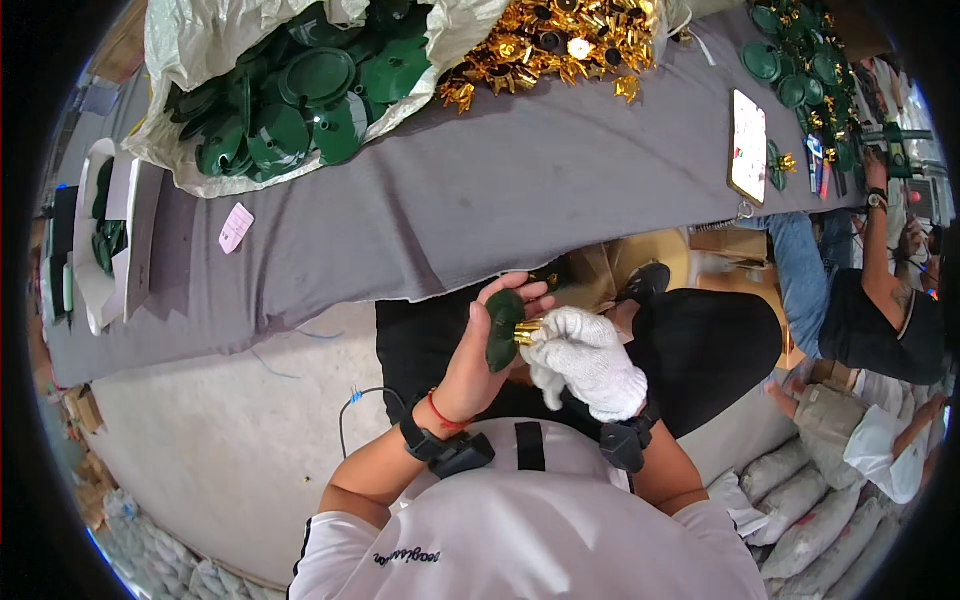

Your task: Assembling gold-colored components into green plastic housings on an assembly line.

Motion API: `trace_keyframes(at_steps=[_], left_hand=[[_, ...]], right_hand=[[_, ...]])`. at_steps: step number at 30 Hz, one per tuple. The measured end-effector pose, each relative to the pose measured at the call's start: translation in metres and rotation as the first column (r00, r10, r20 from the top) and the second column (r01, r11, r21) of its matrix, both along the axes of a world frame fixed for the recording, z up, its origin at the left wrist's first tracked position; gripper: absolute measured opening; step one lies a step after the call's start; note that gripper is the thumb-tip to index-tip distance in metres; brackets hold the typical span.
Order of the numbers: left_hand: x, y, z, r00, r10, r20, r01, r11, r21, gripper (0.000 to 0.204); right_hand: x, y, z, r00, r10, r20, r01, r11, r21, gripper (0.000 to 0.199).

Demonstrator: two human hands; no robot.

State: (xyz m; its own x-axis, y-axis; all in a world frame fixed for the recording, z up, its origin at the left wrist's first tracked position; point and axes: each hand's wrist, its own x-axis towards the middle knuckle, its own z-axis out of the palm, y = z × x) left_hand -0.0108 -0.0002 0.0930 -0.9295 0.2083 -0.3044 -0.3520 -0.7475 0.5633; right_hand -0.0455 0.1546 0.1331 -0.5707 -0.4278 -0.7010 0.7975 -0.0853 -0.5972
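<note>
My bare left hand has its fingers round a dark green round plastic disc, held on edge above my lap. In a white knit glove, my right hand pinches a shiny gold plastic piece against the middle of that disc. Glove fingers hide part of the gold piece. Across the table lies an open white woven sack full of similar green discs. Beside it is a heap of gold flower-shaped pieces.
Grey cloth covers the table. On it are a phone, a pink paper tag, a white box and, at far right, green discs with gold pieces. Another person sits to the right. Filled sacks lie behind.
</note>
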Motion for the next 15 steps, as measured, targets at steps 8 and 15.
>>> trace_keyframes(at_steps=[8,15], left_hand=[[0.006,0.001,-0.005,0.994,-0.065,-0.087,0.051,0.987,-0.154,0.081],[0.011,0.001,-0.01,0.989,-0.145,-0.004,0.145,0.989,-0.026,0.089]], right_hand=[[0.007,-0.002,0.001,0.97,-0.113,0.216,0.13,0.989,-0.068,0.01],[0.02,0.006,-0.006,0.8,0.37,-0.472,-0.182,0.9,0.397,0.013]])
